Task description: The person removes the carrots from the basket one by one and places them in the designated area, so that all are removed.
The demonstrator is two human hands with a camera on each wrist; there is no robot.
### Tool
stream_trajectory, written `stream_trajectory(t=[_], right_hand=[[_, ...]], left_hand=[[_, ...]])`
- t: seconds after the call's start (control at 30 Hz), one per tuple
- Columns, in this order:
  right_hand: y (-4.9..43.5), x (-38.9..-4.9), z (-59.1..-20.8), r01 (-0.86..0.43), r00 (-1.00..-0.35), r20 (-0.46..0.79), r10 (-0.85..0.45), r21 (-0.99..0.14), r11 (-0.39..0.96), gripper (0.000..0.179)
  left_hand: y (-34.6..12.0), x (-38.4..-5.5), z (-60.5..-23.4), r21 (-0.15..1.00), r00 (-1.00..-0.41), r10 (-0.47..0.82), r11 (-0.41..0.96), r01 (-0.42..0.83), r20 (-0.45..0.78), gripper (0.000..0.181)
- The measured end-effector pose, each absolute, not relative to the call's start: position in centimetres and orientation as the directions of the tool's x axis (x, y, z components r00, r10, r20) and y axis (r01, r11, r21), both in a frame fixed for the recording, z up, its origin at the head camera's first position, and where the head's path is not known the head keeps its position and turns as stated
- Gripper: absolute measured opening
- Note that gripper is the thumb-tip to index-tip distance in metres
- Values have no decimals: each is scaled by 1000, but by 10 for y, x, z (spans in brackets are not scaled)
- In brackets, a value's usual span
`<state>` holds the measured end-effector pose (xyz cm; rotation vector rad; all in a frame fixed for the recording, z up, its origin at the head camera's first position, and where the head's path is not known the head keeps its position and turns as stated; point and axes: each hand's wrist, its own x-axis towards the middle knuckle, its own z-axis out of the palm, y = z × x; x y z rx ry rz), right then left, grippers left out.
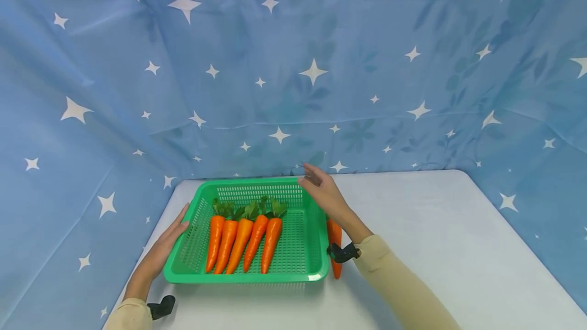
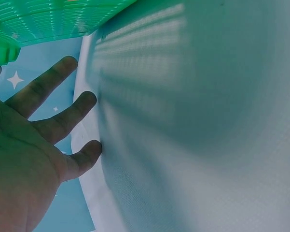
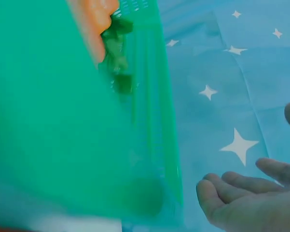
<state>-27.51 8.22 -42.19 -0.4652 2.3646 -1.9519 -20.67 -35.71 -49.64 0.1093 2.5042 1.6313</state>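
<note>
A green plastic basket (image 1: 247, 278) with slotted walls stands at the left part of the white table, and several orange carrots (image 1: 240, 243) with green leafy tops lie side by side in it. My left hand (image 1: 165, 246) is at its left side, fingers straight. In the left wrist view the fingers (image 2: 58, 116) spread below the basket wall, with the index finger at the rim. Near the back right corner is my right hand (image 1: 324, 195), its fingers loosely bent and holding nothing. Another carrot (image 1: 335, 233) lies on the table outside the basket's right side, partly hidden by my right wrist.
The white table (image 1: 422, 228) extends to the right of the basket. Behind and at both sides hangs a blue cloth (image 1: 284, 95) with white stars and leaf prints. Each wrist wears a black strap mount (image 1: 344, 252).
</note>
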Motion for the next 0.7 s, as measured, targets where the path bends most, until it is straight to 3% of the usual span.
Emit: stream_trajectory(t=[0.7], right_hand=[[33,-283,-430,-124,-947,43,-319,-963,238,58]], left_hand=[[-356,-207,-494,915,-985,144,403,-27,-92,66]])
